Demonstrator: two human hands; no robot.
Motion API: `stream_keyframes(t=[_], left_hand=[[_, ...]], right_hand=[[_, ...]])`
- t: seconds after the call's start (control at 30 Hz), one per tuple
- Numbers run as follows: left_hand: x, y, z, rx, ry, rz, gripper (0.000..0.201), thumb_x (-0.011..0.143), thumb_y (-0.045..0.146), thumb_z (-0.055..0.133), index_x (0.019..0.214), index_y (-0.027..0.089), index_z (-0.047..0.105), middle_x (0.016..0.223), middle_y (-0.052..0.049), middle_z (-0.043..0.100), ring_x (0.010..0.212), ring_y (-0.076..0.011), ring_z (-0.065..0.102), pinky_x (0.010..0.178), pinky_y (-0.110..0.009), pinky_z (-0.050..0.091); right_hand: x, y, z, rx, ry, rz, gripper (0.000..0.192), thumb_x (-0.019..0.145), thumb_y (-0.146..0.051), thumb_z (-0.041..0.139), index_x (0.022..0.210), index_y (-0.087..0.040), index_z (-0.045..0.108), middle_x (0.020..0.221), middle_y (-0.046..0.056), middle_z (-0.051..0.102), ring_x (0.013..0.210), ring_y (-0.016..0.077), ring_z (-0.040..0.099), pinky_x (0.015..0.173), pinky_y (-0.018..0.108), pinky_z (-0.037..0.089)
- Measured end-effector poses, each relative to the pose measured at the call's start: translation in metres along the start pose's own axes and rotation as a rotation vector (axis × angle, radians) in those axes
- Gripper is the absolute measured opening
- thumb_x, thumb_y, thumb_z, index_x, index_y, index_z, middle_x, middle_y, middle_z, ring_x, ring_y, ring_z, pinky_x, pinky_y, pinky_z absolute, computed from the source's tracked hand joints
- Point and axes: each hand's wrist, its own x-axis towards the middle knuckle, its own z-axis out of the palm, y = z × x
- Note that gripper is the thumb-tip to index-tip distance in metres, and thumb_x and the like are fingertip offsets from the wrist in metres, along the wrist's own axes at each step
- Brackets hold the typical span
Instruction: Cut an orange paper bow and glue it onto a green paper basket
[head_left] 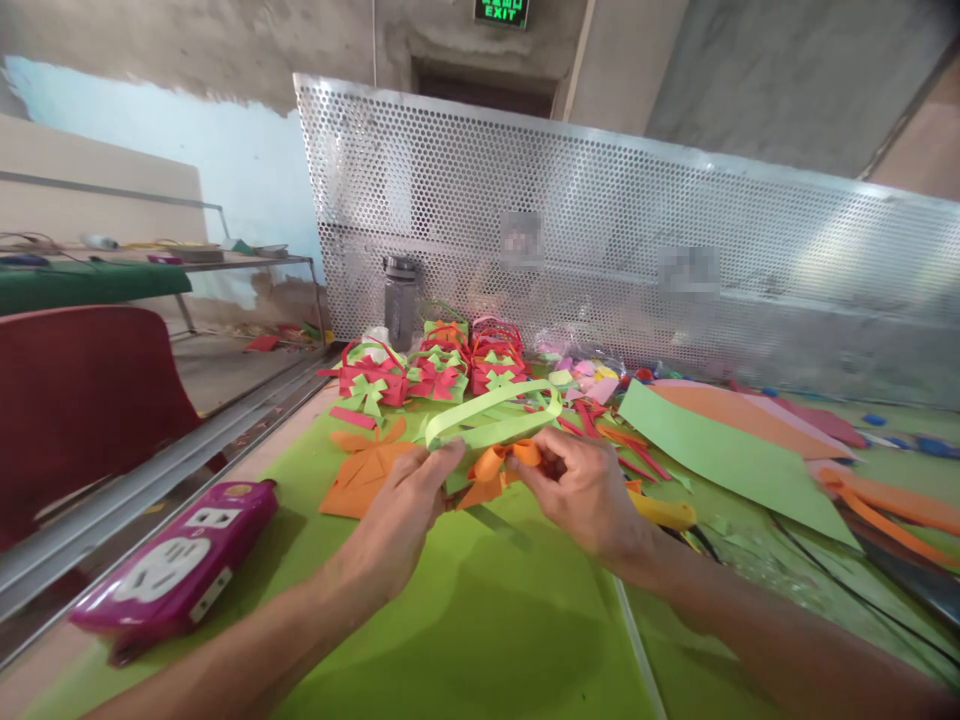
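Both hands work at mid-surface. The left hand point(401, 510) pinches one end of the green paper strip point(491, 415), looped above the orange folded piece point(499, 465); the right hand point(581, 490) fingers grip that piece. Step in hand: joining the strip. Next requires steady alignment.

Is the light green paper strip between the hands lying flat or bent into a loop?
Looped. The green strip arcs up off the table and doubles back, its ends pinched by the left hand and right hand.
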Motion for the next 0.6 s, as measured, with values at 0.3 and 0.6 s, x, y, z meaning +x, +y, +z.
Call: stream_keyframes(t=[0.3,0.6], left_hand=[[0.0005,0.0001,0.0021,-0.007,0.041,-0.007,0.022,0.082,0.038,0.065,0.095,0.020,0.067,0.083,-0.005,0.070,0.087,-0.0250,0.064,0.079,-0.038,0.049],[-0.0001,0.0004,0.0034,0.004,0.038,-0.011,0.021,0.082,0.038,0.065,0.093,0.020,0.068,0.079,-0.005,0.070,0.087,-0.0266,0.064,0.076,-0.038,0.050]], right_hand=[[-0.0009,0.0017,0.0009,-0.017,0.023,-0.017,0.019,0.081,-0.032,0.062,0.068,-0.020,0.057,0.052,-0.002,0.059,0.045,0.0109,0.050,0.047,0.022,0.035],[-0.0012,-0.0013,0.0000,-0.075,-0.009,0.028,0.017,0.081,-0.035,0.061,0.073,-0.020,0.057,0.052,-0.001,0.061,0.045,0.0142,0.055,0.048,0.025,0.038]])
